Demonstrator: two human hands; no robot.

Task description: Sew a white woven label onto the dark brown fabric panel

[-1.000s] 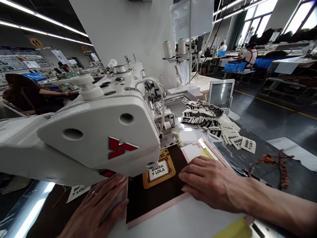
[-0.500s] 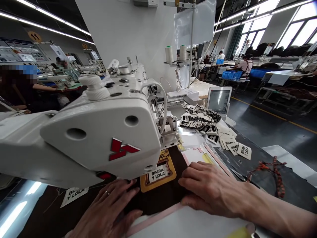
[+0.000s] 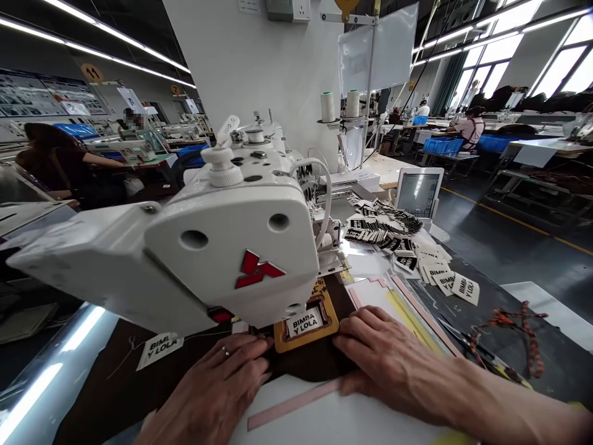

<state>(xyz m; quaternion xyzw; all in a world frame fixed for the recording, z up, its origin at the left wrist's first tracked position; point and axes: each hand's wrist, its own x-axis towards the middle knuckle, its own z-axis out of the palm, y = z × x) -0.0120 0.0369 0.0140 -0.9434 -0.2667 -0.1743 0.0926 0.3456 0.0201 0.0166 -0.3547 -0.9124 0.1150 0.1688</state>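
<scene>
A white sewing machine [image 3: 222, 247] with a red logo fills the middle. Under its head lies a dark brown fabric piece [image 3: 308, 364] bearing a yellow frame [image 3: 306, 324] around a white "BIMBA Y LOLA" label [image 3: 303, 322]. My left hand [image 3: 217, 389] lies flat on the fabric just left of the frame, fingers stretched out, a ring on one finger. My right hand [image 3: 393, 364] rests flat on the fabric to the right of the frame, fingers extended and touching its edge. Neither hand holds anything.
Loose labels [image 3: 435, 269] and stacks of black ones [image 3: 384, 225] lie at the right, by a small screen [image 3: 419, 193]. One label [image 3: 160, 349] lies at the left. An orange-black cord [image 3: 514, 337] sits far right. Thread cones [image 3: 340, 105] stand behind. People work at distant tables.
Both hands have slid the dark fabric forward under the machine head, away from me. My view has shifted left and closer, and a pink strip now shows below the fabric.
</scene>
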